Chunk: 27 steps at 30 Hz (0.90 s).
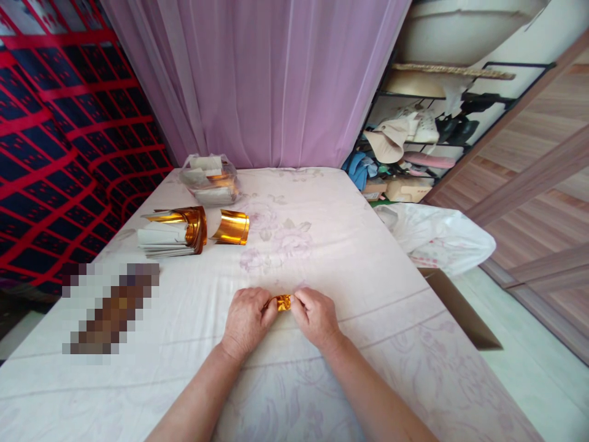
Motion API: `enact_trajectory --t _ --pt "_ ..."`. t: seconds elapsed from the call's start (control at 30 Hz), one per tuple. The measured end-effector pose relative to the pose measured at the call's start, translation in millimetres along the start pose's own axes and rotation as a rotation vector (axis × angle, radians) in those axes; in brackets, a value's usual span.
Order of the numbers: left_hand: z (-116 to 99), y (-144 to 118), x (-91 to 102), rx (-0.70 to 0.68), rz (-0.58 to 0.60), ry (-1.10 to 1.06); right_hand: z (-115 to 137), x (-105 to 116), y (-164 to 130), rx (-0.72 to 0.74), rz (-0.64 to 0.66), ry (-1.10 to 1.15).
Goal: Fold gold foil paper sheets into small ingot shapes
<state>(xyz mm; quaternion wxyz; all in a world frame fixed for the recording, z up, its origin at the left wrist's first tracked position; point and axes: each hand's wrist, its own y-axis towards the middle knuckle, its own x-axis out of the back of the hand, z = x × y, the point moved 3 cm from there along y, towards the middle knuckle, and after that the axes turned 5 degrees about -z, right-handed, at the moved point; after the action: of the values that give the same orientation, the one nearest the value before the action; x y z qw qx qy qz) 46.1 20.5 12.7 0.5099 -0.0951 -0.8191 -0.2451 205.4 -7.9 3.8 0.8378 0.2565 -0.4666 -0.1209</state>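
Observation:
Between my two hands is a small piece of shiny gold foil paper [284,302], crinkled where it shows. My left hand [251,319] grips its left end with thumb and curled fingers. On the other end, my right hand [316,316] is closed in the same way. Both hands rest low over the cloth-covered table, and the ends of the foil paper are hidden inside them. Farther off to the left lies a stack of gold foil paper sheets [172,233], curled, with pale backs. Beside that stack sits a single curled gold sheet [232,228].
A clear plastic bag [210,179] with papers inside stands at the table's far left. A blurred-out patch [115,310] covers something on the left. Off the right edge are a white plastic bag [442,236], a cardboard piece [460,310] and a loaded shelf [414,144]. A purple curtain [267,80] hangs behind.

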Motion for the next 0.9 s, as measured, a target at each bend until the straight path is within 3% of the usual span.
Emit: enact_trajectory --t 0.17,0.53,0.9 --pt "0.0 0.3 0.7 0.024 -0.02 0.013 1.0 0.9 0.0 0.036 0.004 -0.098" --pt "1.8 1.3 2.3 -0.015 0.052 -0.193 -1.2 -3.3 -1.2 -0.04 0.067 0.12" --pt "0.3 1.7 1.8 -0.025 0.028 -0.198 -1.5 -1.0 -0.6 -0.066 0.036 0.098"
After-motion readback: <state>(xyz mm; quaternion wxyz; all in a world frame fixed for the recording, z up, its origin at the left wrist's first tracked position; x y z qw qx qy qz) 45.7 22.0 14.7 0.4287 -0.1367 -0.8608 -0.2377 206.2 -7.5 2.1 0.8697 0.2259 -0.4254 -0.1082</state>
